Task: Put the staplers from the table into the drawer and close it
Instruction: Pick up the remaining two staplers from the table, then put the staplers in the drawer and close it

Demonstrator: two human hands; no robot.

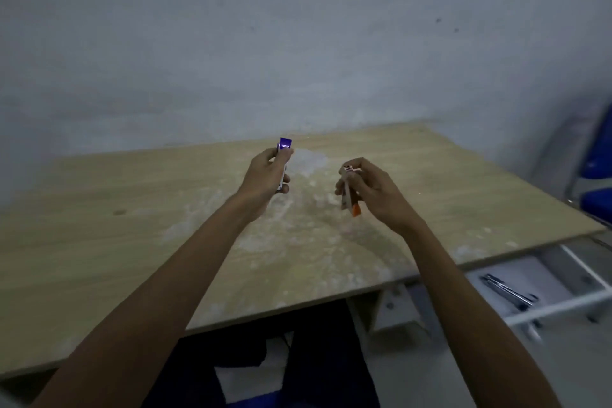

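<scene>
Staplers are lifted above the table (132, 225): left hand (265, 175) clasps the purple stapler (284, 144), right hand (371, 189) pinches the orange stapler (351, 205). Both look small, rigid, light; mid-body grips suit. Drawer (546, 288) stands open under the table's right edge.

A pale wooden table (99, 235) fills the middle of the frame, running from the left edge to the right, where its corner ends at the middle right. Its far edge meets a grey wall (298, 26) across the upper half of the frame. The top shows straight grain, a small dark knot at the middle left, and whitish, worn blotches spread over its centre and toward the near edge. No object lies on the part of the top that shows. Under the near right corner, at the lower right of the frame, an open white drawer (563, 306) sticks out, and a metal tool (506, 290) lies inside it.
</scene>
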